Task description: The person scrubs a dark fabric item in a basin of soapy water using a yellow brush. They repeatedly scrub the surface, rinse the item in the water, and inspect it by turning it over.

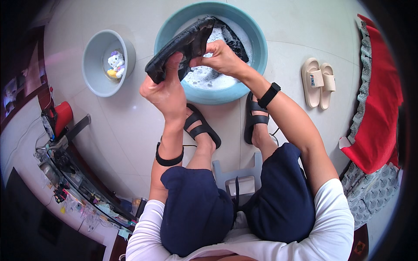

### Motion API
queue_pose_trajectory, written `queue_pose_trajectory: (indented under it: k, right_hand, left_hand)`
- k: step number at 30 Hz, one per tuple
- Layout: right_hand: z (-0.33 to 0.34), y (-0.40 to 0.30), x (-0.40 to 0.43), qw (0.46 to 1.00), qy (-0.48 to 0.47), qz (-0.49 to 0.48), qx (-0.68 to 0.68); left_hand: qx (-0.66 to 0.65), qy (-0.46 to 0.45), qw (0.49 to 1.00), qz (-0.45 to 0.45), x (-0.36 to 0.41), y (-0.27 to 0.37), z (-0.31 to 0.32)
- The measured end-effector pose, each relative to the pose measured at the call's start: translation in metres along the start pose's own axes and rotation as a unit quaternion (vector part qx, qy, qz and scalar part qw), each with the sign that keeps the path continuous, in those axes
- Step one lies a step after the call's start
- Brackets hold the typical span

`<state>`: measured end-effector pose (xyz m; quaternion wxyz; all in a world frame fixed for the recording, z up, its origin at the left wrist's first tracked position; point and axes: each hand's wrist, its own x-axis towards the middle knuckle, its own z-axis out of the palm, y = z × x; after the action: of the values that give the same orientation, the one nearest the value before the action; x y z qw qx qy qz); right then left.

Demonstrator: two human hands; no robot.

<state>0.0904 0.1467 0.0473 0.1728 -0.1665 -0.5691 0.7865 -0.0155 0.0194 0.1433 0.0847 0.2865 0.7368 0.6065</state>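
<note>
A wet black item (186, 39), perhaps fabric with a thick padded edge, is raised at a slant over the basin's left side. My left hand (168, 94) grips its lower end, thumb on the near side. With bent fingers, my right hand (222, 58) pinches its hanging part. Beneath is a round teal plastic basin (215, 98) with white suds (205, 83). Another dark, soaked piece (236, 44) lies in the foam, partly covered by it. What exactly the black item is, I cannot tell.
A grey bucket (86, 67) with a cartoon-figure object (116, 63) inside stands left of the basin. Beige slides (312, 83) lie to the right, near a red cloth (375, 130). My feet in black sandals (202, 127) flank the basin's near side. A cluttered shelf (81, 192) runs along the left.
</note>
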Motion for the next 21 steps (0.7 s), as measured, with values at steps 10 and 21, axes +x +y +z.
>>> queue_pose_trajectory:
  k: [10, 21]
  right_hand:
    - [-0.007, 0.032, -0.012, 0.985, -0.013, -0.003, -0.173]
    - [-0.004, 0.037, -0.020, 0.983, 0.019, -0.051, -0.174]
  left_hand:
    - [-0.008, -0.011, 1.000, -0.019, -0.014, -0.002, -0.004]
    - [0.006, -0.087, 0.996, 0.011, -0.022, 0.012, -0.004]
